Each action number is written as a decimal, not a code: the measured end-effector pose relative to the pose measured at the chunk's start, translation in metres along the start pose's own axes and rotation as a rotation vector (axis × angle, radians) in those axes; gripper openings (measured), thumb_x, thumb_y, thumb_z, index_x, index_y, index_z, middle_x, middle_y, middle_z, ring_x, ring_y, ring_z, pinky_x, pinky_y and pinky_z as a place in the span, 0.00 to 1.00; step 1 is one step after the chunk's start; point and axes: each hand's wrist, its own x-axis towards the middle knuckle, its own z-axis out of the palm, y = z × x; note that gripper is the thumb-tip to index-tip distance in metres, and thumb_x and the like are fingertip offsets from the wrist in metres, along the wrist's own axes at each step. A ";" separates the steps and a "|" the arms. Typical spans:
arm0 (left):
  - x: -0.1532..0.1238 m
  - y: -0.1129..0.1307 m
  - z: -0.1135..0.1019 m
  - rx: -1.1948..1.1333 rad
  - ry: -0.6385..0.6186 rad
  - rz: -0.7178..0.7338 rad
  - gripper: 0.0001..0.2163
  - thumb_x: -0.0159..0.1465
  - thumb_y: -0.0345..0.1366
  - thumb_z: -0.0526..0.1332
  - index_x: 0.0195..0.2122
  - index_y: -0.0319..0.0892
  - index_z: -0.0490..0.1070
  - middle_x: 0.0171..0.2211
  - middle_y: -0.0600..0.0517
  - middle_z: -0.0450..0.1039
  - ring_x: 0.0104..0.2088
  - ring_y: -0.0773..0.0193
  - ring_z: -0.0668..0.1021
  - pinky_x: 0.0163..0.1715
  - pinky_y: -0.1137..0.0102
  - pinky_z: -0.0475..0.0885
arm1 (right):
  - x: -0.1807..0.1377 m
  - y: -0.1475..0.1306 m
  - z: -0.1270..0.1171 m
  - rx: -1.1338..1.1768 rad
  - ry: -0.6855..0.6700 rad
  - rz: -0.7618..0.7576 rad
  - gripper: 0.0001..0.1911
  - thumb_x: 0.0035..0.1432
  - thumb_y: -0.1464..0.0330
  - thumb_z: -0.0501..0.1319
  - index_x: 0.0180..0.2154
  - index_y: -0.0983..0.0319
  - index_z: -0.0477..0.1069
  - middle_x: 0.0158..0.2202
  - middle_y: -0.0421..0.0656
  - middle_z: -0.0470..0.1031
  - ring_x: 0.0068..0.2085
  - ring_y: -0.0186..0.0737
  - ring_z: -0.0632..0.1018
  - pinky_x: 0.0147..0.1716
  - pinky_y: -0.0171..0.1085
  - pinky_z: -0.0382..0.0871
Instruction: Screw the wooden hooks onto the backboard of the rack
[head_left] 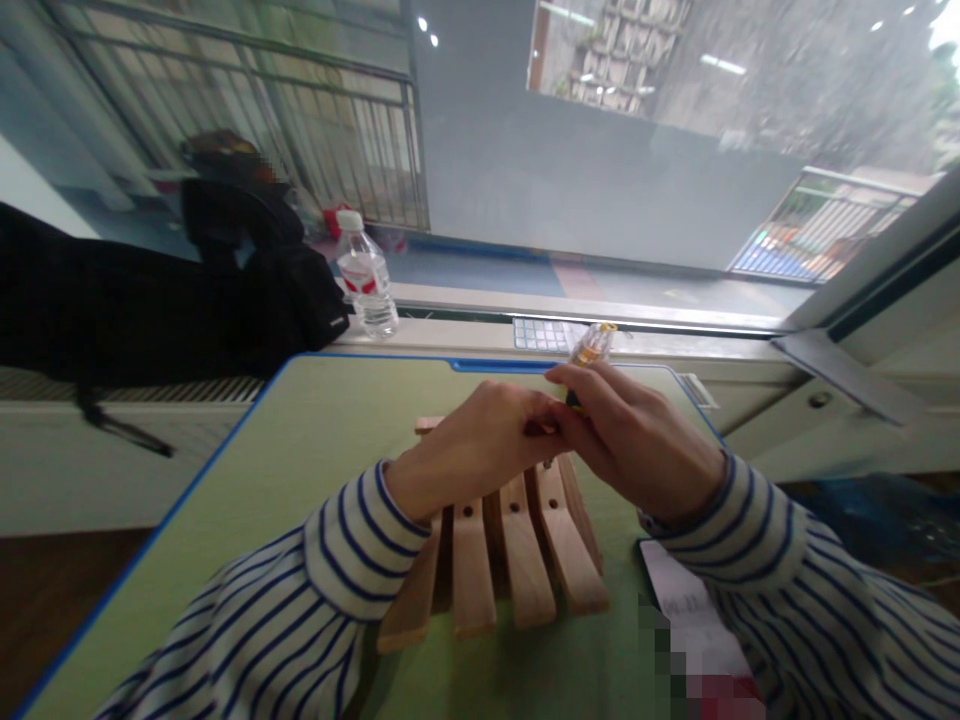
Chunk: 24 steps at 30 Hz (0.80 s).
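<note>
My right hand (637, 430) is shut around a screwdriver with a translucent amber handle (591, 346), whose handle sticks out past my fingers toward the far side of the desk. My left hand (472, 450) meets the right in front of me, its fingertips curled against the lower end of the tool. Whatever lies between the fingertips is hidden. Both hands are just above a slatted wooden piece with drilled holes (510, 545), which lies on the green desk (315, 450). The hands cover its far end.
A sheet of paper (686, 600) lies at the desk's near right. Beyond the blue-edged far side of the desk, a window sill holds a plastic water bottle (366, 275), a black bag (150, 300) and a pale keypad-like item (540, 335). Railings stand outside the window.
</note>
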 end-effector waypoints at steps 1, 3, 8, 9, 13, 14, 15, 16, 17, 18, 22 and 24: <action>0.000 0.000 0.000 0.005 0.001 0.002 0.08 0.59 0.34 0.57 0.30 0.40 0.75 0.24 0.55 0.74 0.26 0.70 0.73 0.27 0.76 0.63 | 0.000 0.000 0.000 -0.002 0.002 -0.001 0.15 0.59 0.71 0.50 0.48 0.69 0.62 0.41 0.52 0.70 0.37 0.38 0.74 0.35 0.38 0.70; 0.000 0.001 -0.001 0.012 0.001 0.006 0.08 0.59 0.34 0.57 0.29 0.40 0.75 0.24 0.56 0.73 0.25 0.71 0.73 0.26 0.76 0.62 | 0.000 0.000 0.000 -0.005 0.003 -0.002 0.15 0.59 0.71 0.50 0.48 0.70 0.62 0.41 0.52 0.70 0.37 0.38 0.74 0.35 0.38 0.70; 0.000 0.001 0.000 0.023 -0.016 -0.003 0.08 0.60 0.35 0.55 0.30 0.40 0.73 0.24 0.55 0.73 0.26 0.70 0.73 0.27 0.75 0.62 | 0.000 0.000 -0.001 -0.007 0.001 0.000 0.15 0.59 0.71 0.51 0.47 0.70 0.63 0.40 0.52 0.70 0.36 0.39 0.74 0.34 0.38 0.69; 0.000 0.000 0.001 0.027 -0.018 -0.005 0.08 0.61 0.35 0.55 0.30 0.40 0.73 0.25 0.55 0.73 0.26 0.70 0.73 0.27 0.75 0.63 | 0.000 0.000 -0.001 -0.008 0.001 0.000 0.15 0.59 0.71 0.51 0.47 0.70 0.63 0.40 0.52 0.70 0.36 0.39 0.74 0.34 0.38 0.69; -0.001 -0.001 0.002 0.022 -0.002 -0.004 0.08 0.61 0.35 0.55 0.30 0.40 0.72 0.25 0.55 0.72 0.26 0.70 0.73 0.27 0.75 0.63 | 0.000 0.002 0.000 -0.008 0.006 0.006 0.15 0.60 0.70 0.50 0.47 0.69 0.62 0.41 0.52 0.70 0.37 0.39 0.73 0.35 0.39 0.69; -0.001 -0.001 0.002 0.019 0.000 -0.003 0.08 0.60 0.36 0.55 0.30 0.40 0.73 0.25 0.55 0.72 0.26 0.70 0.73 0.26 0.75 0.63 | 0.000 0.002 0.000 -0.004 0.006 0.007 0.15 0.60 0.69 0.49 0.47 0.69 0.62 0.41 0.52 0.70 0.37 0.39 0.73 0.36 0.39 0.69; -0.001 -0.001 0.002 0.017 -0.002 -0.002 0.08 0.60 0.36 0.55 0.30 0.40 0.73 0.25 0.55 0.72 0.26 0.70 0.73 0.26 0.75 0.63 | 0.000 0.002 0.001 -0.001 0.005 0.008 0.15 0.60 0.69 0.49 0.47 0.68 0.62 0.42 0.52 0.70 0.38 0.38 0.73 0.36 0.39 0.69; 0.000 -0.001 0.001 0.015 -0.005 -0.003 0.08 0.60 0.36 0.55 0.30 0.40 0.73 0.25 0.55 0.72 0.26 0.70 0.73 0.26 0.75 0.62 | 0.000 0.002 0.001 0.003 0.004 0.006 0.15 0.61 0.69 0.49 0.48 0.68 0.62 0.42 0.52 0.70 0.38 0.38 0.73 0.36 0.39 0.69; 0.000 0.000 0.001 0.013 -0.008 -0.006 0.08 0.60 0.35 0.55 0.31 0.40 0.73 0.25 0.55 0.72 0.26 0.70 0.73 0.26 0.76 0.62 | 0.000 0.002 0.001 0.004 0.002 0.006 0.15 0.60 0.69 0.49 0.48 0.68 0.62 0.42 0.52 0.70 0.38 0.38 0.73 0.36 0.39 0.69; 0.000 0.000 0.001 0.011 -0.007 -0.009 0.08 0.60 0.35 0.55 0.31 0.40 0.73 0.25 0.55 0.73 0.26 0.70 0.73 0.26 0.76 0.63 | 0.000 0.002 0.001 0.002 0.000 0.009 0.15 0.60 0.69 0.49 0.48 0.68 0.62 0.42 0.52 0.70 0.38 0.38 0.73 0.36 0.39 0.69; 0.000 0.000 0.001 -0.001 0.011 -0.011 0.07 0.59 0.34 0.56 0.31 0.40 0.73 0.25 0.55 0.73 0.26 0.70 0.73 0.26 0.76 0.63 | 0.000 0.001 -0.001 0.006 -0.016 0.035 0.15 0.60 0.69 0.49 0.47 0.68 0.62 0.41 0.51 0.70 0.36 0.38 0.73 0.35 0.39 0.68; -0.001 -0.002 0.002 0.001 0.019 -0.004 0.06 0.58 0.33 0.57 0.31 0.40 0.73 0.24 0.56 0.73 0.25 0.71 0.73 0.26 0.76 0.62 | 0.000 0.000 -0.003 0.021 -0.030 0.053 0.15 0.60 0.68 0.50 0.47 0.67 0.62 0.40 0.49 0.70 0.36 0.38 0.72 0.35 0.38 0.68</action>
